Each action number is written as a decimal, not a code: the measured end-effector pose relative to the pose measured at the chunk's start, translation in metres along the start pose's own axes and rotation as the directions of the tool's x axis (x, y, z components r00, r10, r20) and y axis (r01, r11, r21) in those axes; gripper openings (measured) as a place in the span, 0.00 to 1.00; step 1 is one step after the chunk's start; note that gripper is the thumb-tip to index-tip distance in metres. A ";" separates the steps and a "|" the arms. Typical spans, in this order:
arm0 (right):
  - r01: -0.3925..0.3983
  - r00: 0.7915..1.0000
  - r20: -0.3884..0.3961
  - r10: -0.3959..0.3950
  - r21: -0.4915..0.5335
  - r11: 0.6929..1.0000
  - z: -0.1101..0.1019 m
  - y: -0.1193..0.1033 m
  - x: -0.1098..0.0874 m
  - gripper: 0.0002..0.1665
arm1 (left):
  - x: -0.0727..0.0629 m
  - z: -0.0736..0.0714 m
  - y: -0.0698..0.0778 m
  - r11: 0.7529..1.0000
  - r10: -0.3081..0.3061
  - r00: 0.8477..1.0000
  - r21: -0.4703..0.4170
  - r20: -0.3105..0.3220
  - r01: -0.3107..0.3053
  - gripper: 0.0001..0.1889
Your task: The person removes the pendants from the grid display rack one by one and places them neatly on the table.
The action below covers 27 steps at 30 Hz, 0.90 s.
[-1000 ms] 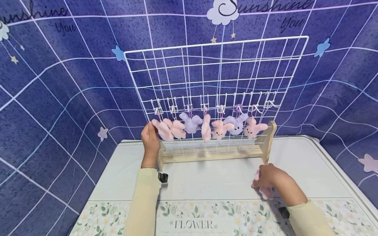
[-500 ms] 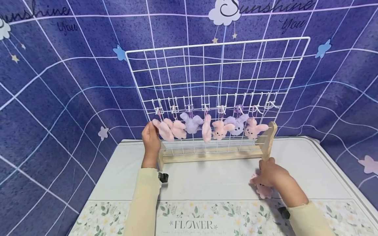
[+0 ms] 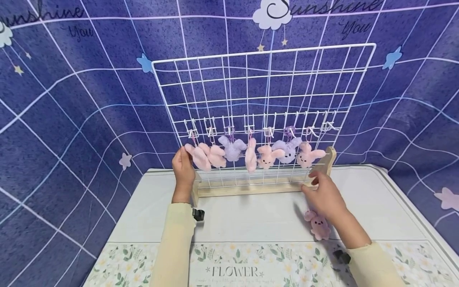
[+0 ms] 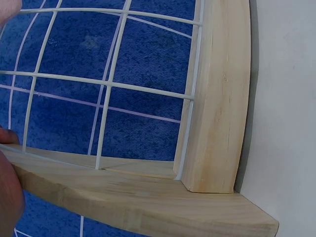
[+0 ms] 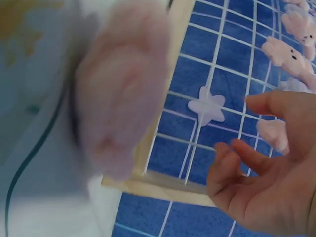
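Observation:
A white wire grid rack point(image 3: 263, 53) with a wooden base point(image 3: 251, 190) stands on the table. My left hand point(image 3: 184, 169) grips the rack's left wooden side, thumb toward the front. Pink bunny keychains point(image 3: 267, 157) and lavender ones point(image 3: 233, 150) dangle in a row from metal hooks. On the table at the right lies a loose pink bunny keychain point(image 3: 320, 227), face up, below my right hand point(image 3: 326, 197). That hand holds nothing; in the right wrist view its thumb and fingers point(image 5: 271, 106) are parted, and the loose bunny appears blurred at the left.
The rightmost hook point(image 3: 328, 126) carries no bunny. A table mat point(image 3: 234, 273) with flower print and lettering covers the near side. A blue gridded cloth point(image 3: 71, 139) hangs behind and at both sides. The right wooden side post point(image 3: 330, 159) rises close to my right hand.
My right hand has let go of the pink bunny and moved up and away toward the rack's base, leaving the bunny on the table. The left hand has stayed put.

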State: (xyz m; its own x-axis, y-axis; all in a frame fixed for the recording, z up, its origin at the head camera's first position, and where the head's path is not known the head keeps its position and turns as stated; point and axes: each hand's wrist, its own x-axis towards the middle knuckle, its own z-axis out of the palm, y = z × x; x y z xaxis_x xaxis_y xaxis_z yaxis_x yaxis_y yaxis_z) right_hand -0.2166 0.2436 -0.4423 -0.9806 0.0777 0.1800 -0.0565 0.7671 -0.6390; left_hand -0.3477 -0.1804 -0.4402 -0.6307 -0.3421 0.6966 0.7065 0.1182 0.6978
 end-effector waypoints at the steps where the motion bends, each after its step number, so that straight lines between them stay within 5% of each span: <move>1: 0.005 1.000 -0.020 -0.003 0.059 0.998 0.000 -0.002 0.001 0.32 | 0.000 0.000 0.000 1.000 0.000 1.000 -0.001 0.001 0.000 0.23; 5: 0.005 0.998 -0.054 0.010 0.279 0.960 -0.002 -0.012 0.005 0.35 | 0.000 -0.001 -0.001 1.000 -0.006 1.000 -0.003 0.005 0.006 0.23; 10: -0.049 0.998 -0.016 0.065 0.482 0.875 -0.004 -0.023 0.009 0.40 | -0.001 -0.001 0.000 1.000 -0.007 1.000 -0.016 0.006 0.007 0.22; 18: -0.093 0.992 0.021 0.121 0.768 0.633 -0.001 -0.034 0.016 0.35 | -0.001 0.000 0.001 1.000 0.002 1.000 -0.017 0.000 -0.002 0.22; 27: -0.004 0.985 -0.072 0.158 0.901 0.434 0.005 -0.041 0.019 0.20 | -0.001 0.002 -0.001 1.000 -0.028 1.000 -0.013 -0.011 0.027 0.23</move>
State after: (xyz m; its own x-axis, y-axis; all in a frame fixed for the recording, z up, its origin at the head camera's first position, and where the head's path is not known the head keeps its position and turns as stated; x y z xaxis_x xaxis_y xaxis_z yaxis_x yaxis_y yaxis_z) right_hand -0.2337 0.2101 -0.4161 -0.9612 0.2430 0.1301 -0.1899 -0.2413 -0.9517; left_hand -0.3485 -0.1786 -0.4412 -0.6463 -0.3557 0.6752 0.6931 0.0966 0.7143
